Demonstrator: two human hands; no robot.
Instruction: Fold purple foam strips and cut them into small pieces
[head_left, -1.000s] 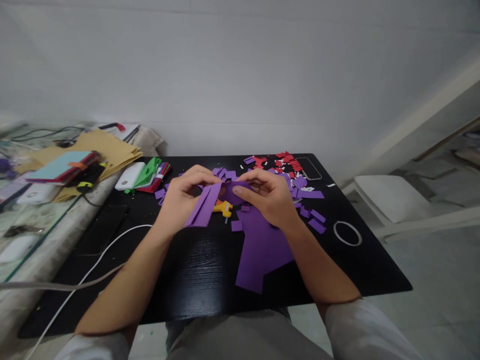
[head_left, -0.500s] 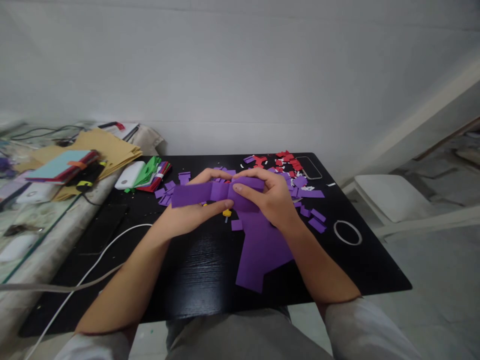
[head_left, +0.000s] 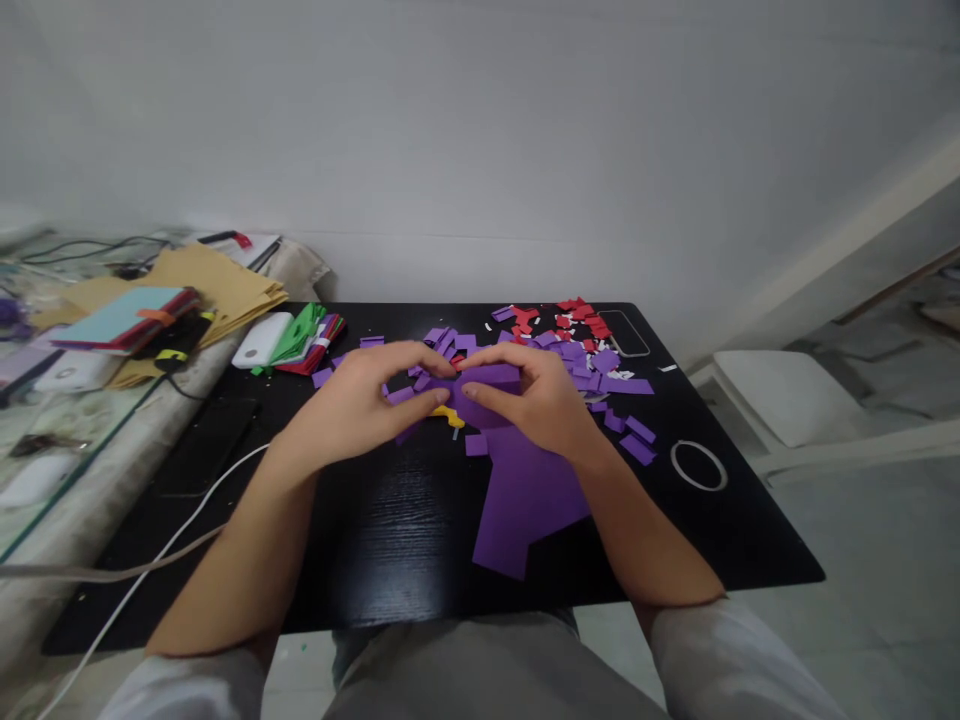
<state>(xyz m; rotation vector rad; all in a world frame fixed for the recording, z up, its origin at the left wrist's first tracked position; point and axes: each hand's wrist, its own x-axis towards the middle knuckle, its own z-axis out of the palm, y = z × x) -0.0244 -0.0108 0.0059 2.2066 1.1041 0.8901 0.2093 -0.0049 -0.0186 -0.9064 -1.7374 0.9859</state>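
Observation:
Between my two hands is a folded strip of purple paper (head_left: pixel 486 398), held over the black table. My left hand (head_left: pixel 367 400) pinches its left part between thumb and fingers, hiding much of that end. The right part is gripped by my right hand (head_left: pixel 540 400), its thumb pressed on the front face. A larger purple sheet (head_left: pixel 529 495) lies on the table below my right hand. Just under my left thumb is a yellow object (head_left: pixel 450 415), partly hidden. A small purple square (head_left: pixel 476 445) lies beside it.
Purple scraps (head_left: pixel 600 365) and red scraps (head_left: pixel 581 315) are scattered behind my hands. A silvery ring (head_left: pixel 699 466) lies at the right. At the left are a white box (head_left: pixel 262 340), green paper (head_left: pixel 298 335), a dark phone-like slab (head_left: pixel 210 447) and a white cable (head_left: pixel 187 520).
My left hand has turned over the strip, now covering its left part, which earlier stretched out flat and visible to the left. My right hand keeps its grip with little movement.

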